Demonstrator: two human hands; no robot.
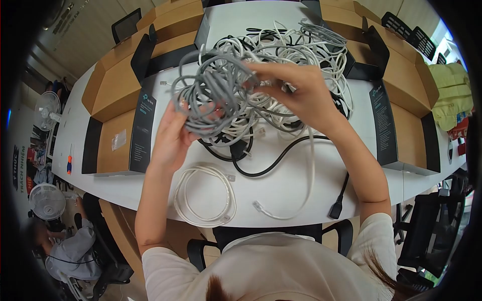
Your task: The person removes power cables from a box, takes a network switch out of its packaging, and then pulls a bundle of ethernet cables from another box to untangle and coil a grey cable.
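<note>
"One grey cable (213,95), looped into a bundle: who has it?"

"The left hand (175,131) cups it from below, fingers curled, and the right hand (298,88) pinches part of it, though blur hides which part"

"And around them?"

"Tangled cables (326,52) lie heaped under and beyond the right hand, a coiled white cable (177,194) sits on the table (271,193), this side of the left hand, and an open box (113,135) stands left of that hand"

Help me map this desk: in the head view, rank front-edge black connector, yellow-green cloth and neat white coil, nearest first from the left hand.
1. White coil: just below the left hand.
2. Black connector: right, at the table's front edge.
3. Yellow-green cloth: far right.
</note>
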